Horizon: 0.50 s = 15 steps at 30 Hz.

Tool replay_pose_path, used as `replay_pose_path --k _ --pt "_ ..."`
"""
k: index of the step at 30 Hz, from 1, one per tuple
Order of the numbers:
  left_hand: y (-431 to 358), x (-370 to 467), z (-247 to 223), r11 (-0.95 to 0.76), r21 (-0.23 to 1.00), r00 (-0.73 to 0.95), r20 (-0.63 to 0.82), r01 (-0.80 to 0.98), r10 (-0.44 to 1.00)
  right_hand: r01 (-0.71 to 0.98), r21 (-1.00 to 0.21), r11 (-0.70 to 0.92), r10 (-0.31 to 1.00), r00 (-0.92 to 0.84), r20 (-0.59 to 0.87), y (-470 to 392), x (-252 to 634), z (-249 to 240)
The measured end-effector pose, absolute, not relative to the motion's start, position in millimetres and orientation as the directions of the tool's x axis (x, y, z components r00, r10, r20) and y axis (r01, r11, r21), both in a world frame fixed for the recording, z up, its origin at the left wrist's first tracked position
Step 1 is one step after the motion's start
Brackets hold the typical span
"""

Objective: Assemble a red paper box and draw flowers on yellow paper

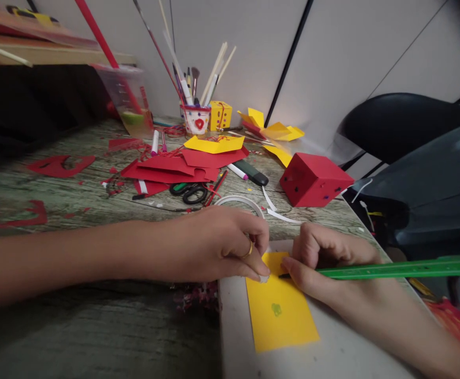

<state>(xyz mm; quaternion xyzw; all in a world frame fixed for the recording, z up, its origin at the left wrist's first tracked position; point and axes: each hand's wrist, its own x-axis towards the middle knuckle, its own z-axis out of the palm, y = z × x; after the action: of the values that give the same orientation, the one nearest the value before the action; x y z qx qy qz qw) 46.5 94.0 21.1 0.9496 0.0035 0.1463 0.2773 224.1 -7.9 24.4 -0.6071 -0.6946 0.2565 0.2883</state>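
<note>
dim light, slight blur, shadowy upper-right corner

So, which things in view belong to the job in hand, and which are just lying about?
In the job, it seems:
yellow paper
green pen, in the right hand
small white piece, pinched in the left hand
pale board, under the paper

Lying about:
red box
scissors
decorated cup
red paper scraps

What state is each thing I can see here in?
Left hand, pinching a small white piece
Right hand, holding a green pen
Yellow paper, flat, marked green
Red box, assembled, decorated
Measuring cup, partly filled
Painted pot, upright, holding brushes and sticks
Scissors, lying down
White tape roll, lying flat, partly hidden
</note>
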Motion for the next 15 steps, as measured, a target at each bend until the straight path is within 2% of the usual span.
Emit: replay_pose_path --k 9,12,15 --pt "94.2 43.2 17.1 -0.843 0.532 0.959 0.274 -0.085 0.076 0.678 -0.722 0.137 0.990 -0.104 0.091 -10.8 222.6 23.9" --pt "93.9 44.0 18.9 -0.855 0.511 0.961 0.269 -0.082 0.069 0.614 -0.784 0.090 0.996 -0.073 0.057 -9.8 223.6 24.6" --pt "92.0 45.4 22.1 -0.888 0.457 0.962 0.263 -0.059 0.072 0.491 -0.869 0.057 0.995 0.039 0.087 -9.0 228.1 24.6"
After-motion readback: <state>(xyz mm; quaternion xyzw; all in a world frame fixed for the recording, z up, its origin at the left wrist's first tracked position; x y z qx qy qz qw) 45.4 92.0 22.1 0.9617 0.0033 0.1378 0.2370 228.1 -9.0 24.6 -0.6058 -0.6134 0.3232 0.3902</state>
